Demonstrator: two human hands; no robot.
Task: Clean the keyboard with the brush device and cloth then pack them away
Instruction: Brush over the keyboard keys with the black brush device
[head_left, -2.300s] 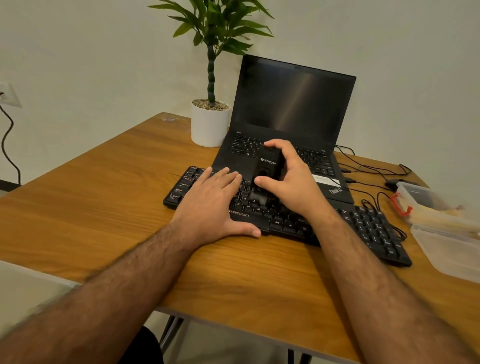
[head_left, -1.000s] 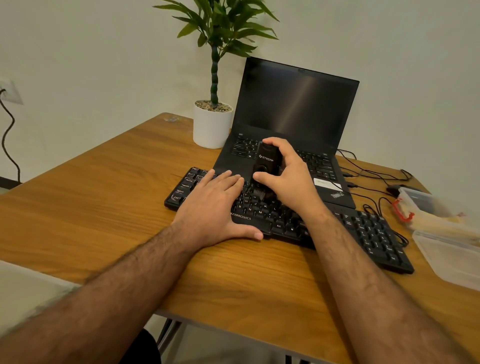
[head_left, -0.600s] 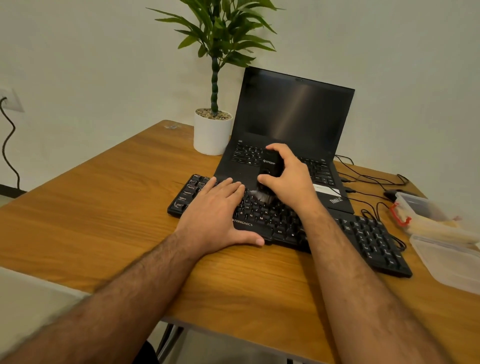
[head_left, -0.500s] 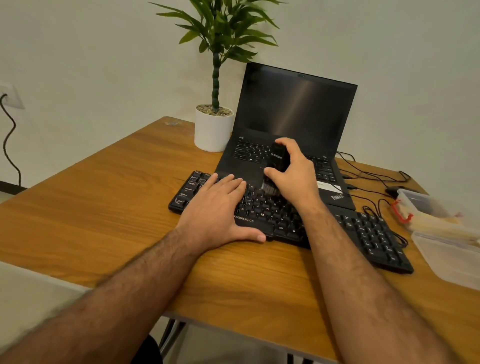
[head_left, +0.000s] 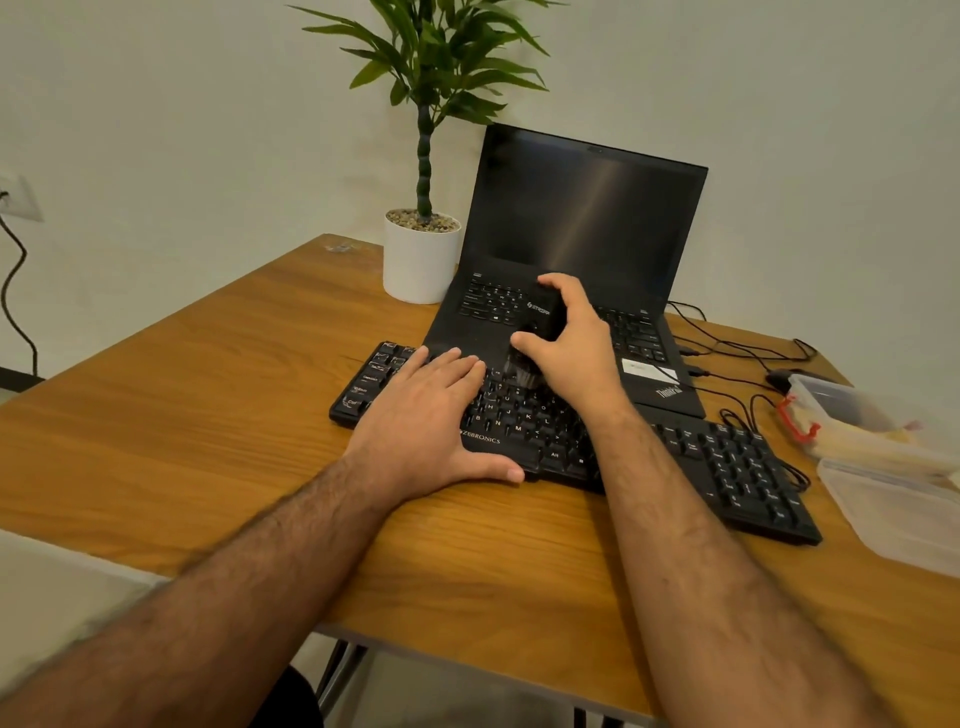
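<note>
The left hand (head_left: 423, 415) lies flat with straight fingers on the keyboard (head_left: 524, 426), pinning it to the desk (head_left: 208, 415). To its right, the right hand (head_left: 569, 345) grips the brush device (head_left: 543, 317) upright, bristles on the upper key rows. Brushing is in hand, likely midway. Next, the brush should sweep rightward to the uncleaned keys. No cloth shows; the open containers (head_left: 883, 457) wait far right.

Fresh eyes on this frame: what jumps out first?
Two bare forearms reaching to the black keyboard at the table's middle: the right hand grips a black brush device with its bristles on the keys, and the left hand lies flat on the keyboard's left half. Behind stands an open laptop, screen dark.
</note>
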